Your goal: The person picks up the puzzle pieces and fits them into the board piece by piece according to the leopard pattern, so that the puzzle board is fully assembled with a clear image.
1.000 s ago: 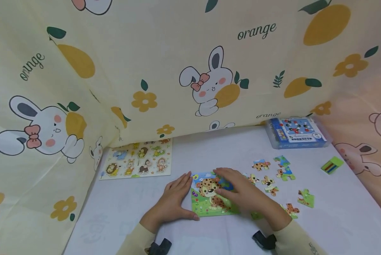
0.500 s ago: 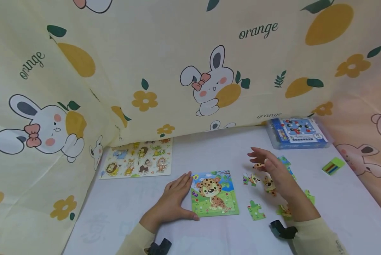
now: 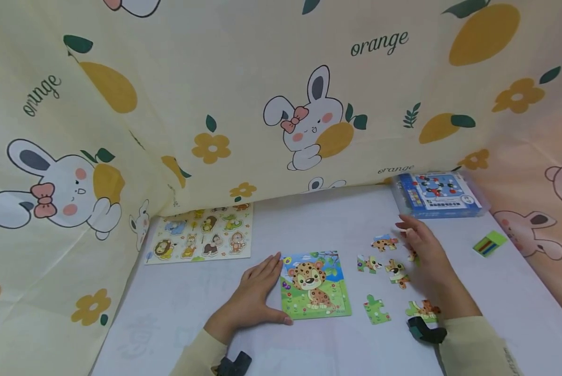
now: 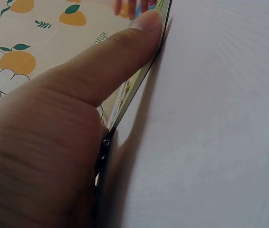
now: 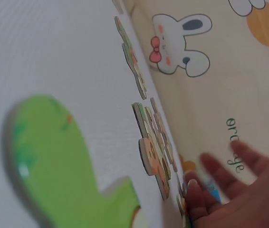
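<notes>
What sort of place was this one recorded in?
Probably a tabletop play spot, perhaps screened off for recording: cream rabbit-print hanging sheets line the back and sides of a white-covered table, which holds a square green-and-blue leopard board and loose colourful jigsaw pieces.

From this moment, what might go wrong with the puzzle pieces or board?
The right hand is close to several loose pieces, so it may knock them askew. The black wrist camera could catch the green and brown piece near it. The left hand touches the edge of the leopard board, so a slip might shift it.
</notes>
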Demonstrator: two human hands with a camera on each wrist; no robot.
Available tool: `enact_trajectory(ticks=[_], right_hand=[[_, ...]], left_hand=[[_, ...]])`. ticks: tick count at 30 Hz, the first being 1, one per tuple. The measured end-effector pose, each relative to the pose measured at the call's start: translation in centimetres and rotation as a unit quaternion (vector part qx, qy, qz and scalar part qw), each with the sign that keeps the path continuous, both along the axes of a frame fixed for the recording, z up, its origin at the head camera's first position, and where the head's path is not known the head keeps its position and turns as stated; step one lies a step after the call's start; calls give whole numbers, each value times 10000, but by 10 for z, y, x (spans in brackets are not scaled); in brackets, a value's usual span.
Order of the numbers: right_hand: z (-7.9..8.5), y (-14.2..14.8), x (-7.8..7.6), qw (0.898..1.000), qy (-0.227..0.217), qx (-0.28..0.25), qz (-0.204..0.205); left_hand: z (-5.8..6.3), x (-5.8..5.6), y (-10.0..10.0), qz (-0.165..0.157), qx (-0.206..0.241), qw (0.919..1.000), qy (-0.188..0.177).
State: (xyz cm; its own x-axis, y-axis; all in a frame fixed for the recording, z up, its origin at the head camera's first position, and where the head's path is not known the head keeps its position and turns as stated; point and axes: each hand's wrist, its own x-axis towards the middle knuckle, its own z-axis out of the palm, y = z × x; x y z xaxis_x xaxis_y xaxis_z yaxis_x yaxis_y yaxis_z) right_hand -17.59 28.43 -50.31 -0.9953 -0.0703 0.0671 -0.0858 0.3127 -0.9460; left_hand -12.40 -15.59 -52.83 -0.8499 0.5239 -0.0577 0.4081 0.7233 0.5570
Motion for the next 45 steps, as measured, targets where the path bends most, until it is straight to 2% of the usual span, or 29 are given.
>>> enact_trajectory(ticks=[3, 4, 10, 15, 18, 22, 29, 39, 41, 45], right_hand=[[-7, 1, -3, 9977, -571, 372, -64], [-9, 0, -4, 9969, -602, 499, -22], [-11, -3, -9, 9885, -445, 1412, 317], [-14, -6, -11, 9758, -223, 2143, 371], [-15, -7, -11, 9716, -26, 2340, 343], [-17, -7, -10, 9749, 16, 2215, 207], [-16, -10, -6, 9850, -183, 1717, -34], [-1, -23, 4, 9894, 207, 1329, -551], [4, -28, 6, 9923, 275, 1077, -541], [11, -41, 9, 9976, 368, 527, -269]], left_hand=[[1, 0, -1, -9, 16, 10000, -10], [1, 0, -1, -1, -4, 10000, -27], [2, 0, -2, 30, -17, 10000, -41], [-1, 0, -2, 12, -10, 10000, 21], [-1, 0, -1, 11, 13, 10000, 47], [-1, 0, -1, -6, 24, 10000, 48], [-2, 0, -1, -12, 21, 10000, 33], [-3, 0, -1, -14, -29, 10000, -9], [-3, 0, -1, -9, -23, 10000, -2], [-3, 0, -1, 16, -16, 10000, 0]])
